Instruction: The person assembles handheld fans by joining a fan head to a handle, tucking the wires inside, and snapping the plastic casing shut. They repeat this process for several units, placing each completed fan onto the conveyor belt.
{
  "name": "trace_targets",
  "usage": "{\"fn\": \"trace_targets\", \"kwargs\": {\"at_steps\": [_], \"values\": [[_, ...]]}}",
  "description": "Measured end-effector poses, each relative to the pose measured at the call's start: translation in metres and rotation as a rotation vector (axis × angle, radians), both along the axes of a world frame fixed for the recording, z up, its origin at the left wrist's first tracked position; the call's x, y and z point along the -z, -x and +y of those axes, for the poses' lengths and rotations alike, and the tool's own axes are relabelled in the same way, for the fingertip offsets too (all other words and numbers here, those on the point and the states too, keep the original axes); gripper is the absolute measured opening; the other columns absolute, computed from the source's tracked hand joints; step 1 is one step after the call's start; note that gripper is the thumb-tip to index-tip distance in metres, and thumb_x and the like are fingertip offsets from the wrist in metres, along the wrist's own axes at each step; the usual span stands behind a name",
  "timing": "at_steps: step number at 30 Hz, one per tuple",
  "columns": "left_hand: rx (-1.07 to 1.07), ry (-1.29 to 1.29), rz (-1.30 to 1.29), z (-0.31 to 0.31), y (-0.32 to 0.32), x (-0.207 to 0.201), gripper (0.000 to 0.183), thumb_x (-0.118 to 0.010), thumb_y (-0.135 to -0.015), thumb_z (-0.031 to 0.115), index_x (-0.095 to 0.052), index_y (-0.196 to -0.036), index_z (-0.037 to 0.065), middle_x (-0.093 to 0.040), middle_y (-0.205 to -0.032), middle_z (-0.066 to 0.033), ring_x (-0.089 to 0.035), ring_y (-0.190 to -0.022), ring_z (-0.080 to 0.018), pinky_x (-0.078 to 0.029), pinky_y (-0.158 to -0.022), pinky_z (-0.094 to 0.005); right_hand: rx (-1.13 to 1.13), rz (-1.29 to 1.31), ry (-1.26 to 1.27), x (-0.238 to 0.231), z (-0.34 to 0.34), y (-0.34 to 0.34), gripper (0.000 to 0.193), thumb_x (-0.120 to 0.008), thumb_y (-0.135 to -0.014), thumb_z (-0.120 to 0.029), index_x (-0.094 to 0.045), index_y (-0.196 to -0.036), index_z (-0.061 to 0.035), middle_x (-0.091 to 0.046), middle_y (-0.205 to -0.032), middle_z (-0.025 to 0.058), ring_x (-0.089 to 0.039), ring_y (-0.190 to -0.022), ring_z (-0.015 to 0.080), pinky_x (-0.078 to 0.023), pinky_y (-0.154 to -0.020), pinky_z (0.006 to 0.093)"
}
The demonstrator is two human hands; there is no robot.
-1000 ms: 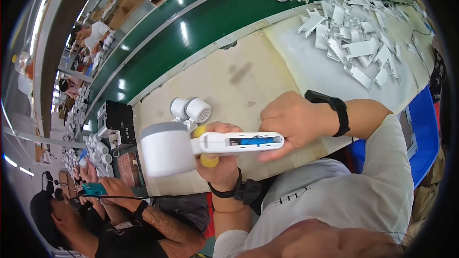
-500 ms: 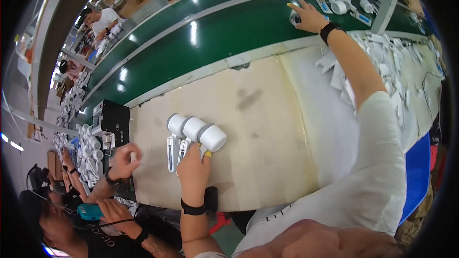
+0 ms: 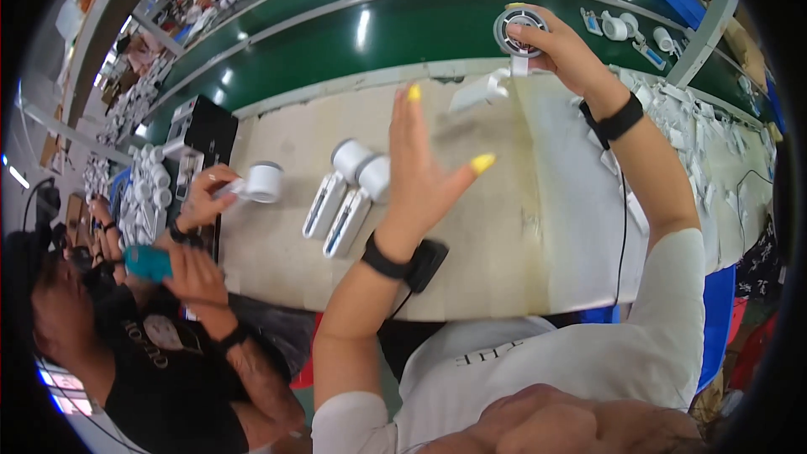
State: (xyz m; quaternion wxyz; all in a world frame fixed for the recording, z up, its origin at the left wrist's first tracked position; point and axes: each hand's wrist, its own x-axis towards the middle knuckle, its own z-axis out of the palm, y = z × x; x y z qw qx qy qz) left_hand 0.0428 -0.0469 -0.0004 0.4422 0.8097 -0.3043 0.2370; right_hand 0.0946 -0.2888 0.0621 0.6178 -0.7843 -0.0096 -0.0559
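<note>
My right hand [image 3: 559,46] grips a white handheld fan [image 3: 519,32] over the far edge of the table. Its round head has a grey rim and spokes, with the thumb across it; its white handle hangs out to the left. My left hand [image 3: 420,172] is raised above the table with fingers spread, holding nothing. Yellow covers show on some fingertips of both hands. Just left of it, two similar white fans lie side by side, a far one [image 3: 324,202] and a near one [image 3: 347,223]. My left hand partly hides the nearer one's head.
A co-worker's hand [image 3: 202,197] at left holds another white fan [image 3: 264,182]; their other hand holds a teal device [image 3: 148,262]. A black box [image 3: 202,139] stands at the table's left end. White parts [image 3: 672,130] are heaped at right. Several fan parts [image 3: 618,27] lie on the green conveyor [image 3: 412,29].
My left hand has let go of a fan and lifted, opening. My right hand has brought a fan from the conveyor toward the table. The co-worker's formerly empty hand now holds a fan.
</note>
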Motion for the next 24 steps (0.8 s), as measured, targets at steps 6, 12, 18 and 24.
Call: {"fn": "trace_targets", "kwargs": {"at_steps": [6, 12, 18, 24], "values": [[0.481, 0.465, 0.524, -0.023, 0.024, 0.026, 0.062, -0.064, -0.080, 0.014, -0.031, -0.130, -0.002, -0.048, -0.123, -0.0181, -0.052, -0.107, -0.0317, -0.042, -0.092, -0.0371, -0.138, 0.103, -0.474, 0.020, 0.037, 0.068, 0.046, -0.055, -0.088, -0.034, -0.046, -0.123, -0.0055, -0.060, -0.103, 0.0065, -0.062, -0.094, 0.0183, -0.052, -0.079, 0.0279], [0.766, 0.871, 1.194, -0.010, 0.041, 0.021, 0.045, -0.028, -0.094, 0.032, -0.039, -0.126, 0.002, -0.055, -0.106, -0.0117, -0.060, -0.085, -0.0239, -0.052, -0.070, -0.0335, -0.365, 0.381, -0.617, 0.080, 0.014, 0.114, 0.061, -0.058, -0.086, -0.031, -0.031, -0.134, -0.0066, -0.051, -0.118, 0.0094, -0.059, -0.099, 0.0192, -0.052, -0.072, 0.0275], [1.283, 1.015, 1.425, -0.006, 0.052, 0.016, 0.036, -0.035, -0.094, 0.030, -0.046, -0.115, 0.003, -0.058, -0.101, -0.0122, -0.063, -0.076, -0.0192, -0.050, -0.048, -0.0253, -0.321, 0.074, 0.042, 0.075, 0.033, 0.144, 0.092, -0.072, -0.067, -0.001, -0.017, -0.141, -0.0094, -0.037, -0.133, 0.0115, -0.052, -0.102, 0.0197, -0.047, -0.085, 0.0311], [0.981, 0.769, 1.344, 0.002, 0.054, 0.004, 0.043, -0.045, -0.091, 0.023, -0.036, -0.126, -0.001, -0.056, -0.107, -0.0262, -0.062, -0.090, -0.0323, -0.053, -0.072, -0.0368, -0.451, -0.135, 0.250, 0.080, 0.018, 0.135, 0.084, -0.070, -0.068, -0.002, -0.024, -0.138, -0.0087, -0.038, -0.130, 0.0099, -0.044, -0.118, 0.0240, -0.032, -0.102, 0.0358]]}}
